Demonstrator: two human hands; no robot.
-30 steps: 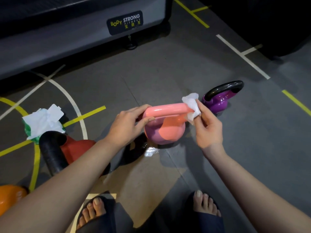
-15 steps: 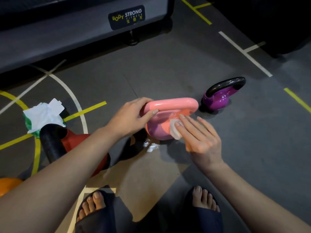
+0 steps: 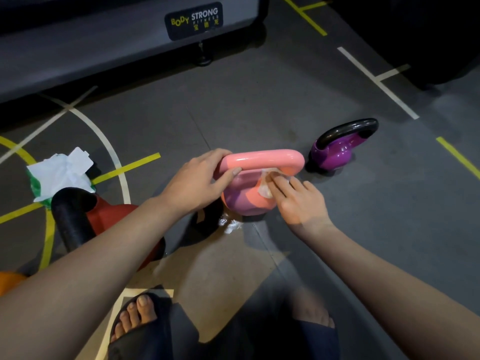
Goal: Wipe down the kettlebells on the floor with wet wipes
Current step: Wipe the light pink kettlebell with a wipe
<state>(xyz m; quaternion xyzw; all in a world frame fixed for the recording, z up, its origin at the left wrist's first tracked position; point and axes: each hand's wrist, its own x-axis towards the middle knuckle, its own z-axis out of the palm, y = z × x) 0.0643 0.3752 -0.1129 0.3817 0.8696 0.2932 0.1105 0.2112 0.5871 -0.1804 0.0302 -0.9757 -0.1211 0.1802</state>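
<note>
A pink kettlebell (image 3: 262,162) stands on the dark floor in the middle of the head view. My left hand (image 3: 200,180) grips the left end of its handle, thumb under the bar. My right hand (image 3: 298,201) lies with straight fingers against the bell's body just below the handle, pressing a white wet wipe (image 3: 265,185) onto it. A purple kettlebell (image 3: 340,149) with a black handle stands to the right. A red kettlebell (image 3: 104,216) with a black handle stands at the left, partly behind my left forearm.
A green pack of wet wipes (image 3: 59,175) with white sheets pulled out lies at the left. An orange kettlebell (image 3: 10,281) shows at the left edge. A grey gym machine base (image 3: 130,40) runs along the back. My feet in dark sandals (image 3: 140,323) are below.
My right hand has carried the wipe from the handle's right end down to the bell's body, then up under the handle. My left hand has kept its grip.
</note>
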